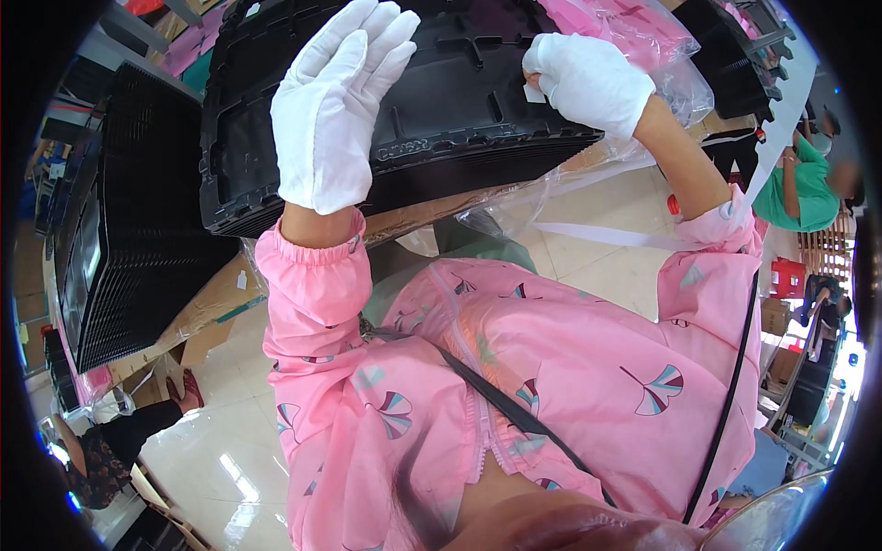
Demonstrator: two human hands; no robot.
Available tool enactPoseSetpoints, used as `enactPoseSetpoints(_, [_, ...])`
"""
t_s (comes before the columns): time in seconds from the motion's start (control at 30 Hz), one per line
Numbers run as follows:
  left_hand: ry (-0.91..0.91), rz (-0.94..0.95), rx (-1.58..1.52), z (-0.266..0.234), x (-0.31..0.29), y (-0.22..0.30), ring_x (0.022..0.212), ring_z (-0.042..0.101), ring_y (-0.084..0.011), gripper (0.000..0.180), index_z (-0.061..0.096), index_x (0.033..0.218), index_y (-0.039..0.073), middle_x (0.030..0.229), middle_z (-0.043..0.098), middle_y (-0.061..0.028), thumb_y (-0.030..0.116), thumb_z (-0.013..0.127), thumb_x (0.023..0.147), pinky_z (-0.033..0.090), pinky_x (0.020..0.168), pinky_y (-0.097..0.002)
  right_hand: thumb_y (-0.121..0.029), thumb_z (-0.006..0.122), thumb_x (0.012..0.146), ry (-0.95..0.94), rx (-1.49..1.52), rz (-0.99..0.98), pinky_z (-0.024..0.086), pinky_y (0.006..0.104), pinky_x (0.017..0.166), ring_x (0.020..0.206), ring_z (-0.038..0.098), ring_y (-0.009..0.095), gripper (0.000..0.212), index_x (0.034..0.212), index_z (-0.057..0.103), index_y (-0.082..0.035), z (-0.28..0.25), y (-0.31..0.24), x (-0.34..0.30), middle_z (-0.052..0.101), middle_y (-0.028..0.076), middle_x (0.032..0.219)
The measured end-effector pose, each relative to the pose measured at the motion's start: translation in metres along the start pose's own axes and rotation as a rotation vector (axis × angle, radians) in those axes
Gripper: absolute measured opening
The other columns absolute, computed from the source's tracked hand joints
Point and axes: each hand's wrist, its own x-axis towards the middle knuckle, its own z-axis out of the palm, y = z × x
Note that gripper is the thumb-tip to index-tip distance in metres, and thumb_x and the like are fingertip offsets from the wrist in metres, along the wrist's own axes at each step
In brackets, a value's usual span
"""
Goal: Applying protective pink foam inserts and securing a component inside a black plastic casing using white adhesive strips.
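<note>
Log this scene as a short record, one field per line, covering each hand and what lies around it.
Left hand: white glove, fingers extended, over the black trays; contact unclear
Right hand: white glove, fingers curled, small white slip at the fingertips
Main stack: black trays, nested, below both hands
Beside right hand: pink and clear plastic
Far left: another stack of black trays
Clothing: pink patterned jacket
Right background: person in green top
</note>
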Motion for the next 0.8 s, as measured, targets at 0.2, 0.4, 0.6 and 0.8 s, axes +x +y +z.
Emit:
enactPoseSetpoints(0.2, [-0.005,-0.015,0.004,-0.001,0.001,0.001,0.108,0.058,-0.0271,0.036,0.046,0.125,-0.006,0.119,0.056,-0.0185,0.006,0.049,0.092,0.050,0.090,-0.0335,-0.005,0.055,0.074,0.091,-0.024,-0.156,0.047,0.0388,0.065,0.072,0.059,0.031,0.004,0.078,0.058,-0.006,0.005,0.004,-0.002,0.059,0.009,0.075])
enactPoseSetpoints(0.4, [-0.053,-0.021,-0.015,-0.002,-0.003,0.004,0.108,0.058,-0.0273,0.035,0.046,0.125,-0.005,0.119,0.056,-0.0186,0.006,0.049,0.092,0.050,0.089,-0.0334,-0.005,0.058,0.073,0.088,-0.045,-0.174,0.046,0.0386,0.063,0.070,0.057,0.031,0.003,0.075,0.057,-0.006,0.009,0.010,-0.001,0.057,0.009,0.074])
enactPoseSetpoints(0.6, [-0.023,-0.040,0.010,0.000,-0.002,0.004,0.108,0.058,-0.0278,0.035,0.046,0.125,-0.005,0.119,0.056,-0.0186,0.006,0.049,0.092,0.050,0.089,-0.0335,-0.003,0.057,0.073,0.093,-0.030,-0.242,0.045,0.0388,0.063,0.070,0.057,0.031,0.004,0.076,0.057,-0.006,0.008,0.009,-0.007,0.057,0.009,0.074])
enactPoseSetpoints(0.8, [-0.007,-0.045,0.013,-0.001,-0.002,0.004,0.108,0.058,-0.0279,0.035,0.046,0.125,-0.006,0.119,0.056,-0.0187,0.006,0.049,0.092,0.050,0.089,-0.0336,-0.009,0.056,0.078,-0.024,-0.019,-0.175,0.049,0.0375,0.069,0.078,0.061,0.031,0.010,0.081,0.064,-0.005,-0.002,0.007,-0.005,0.062,0.011,0.083])
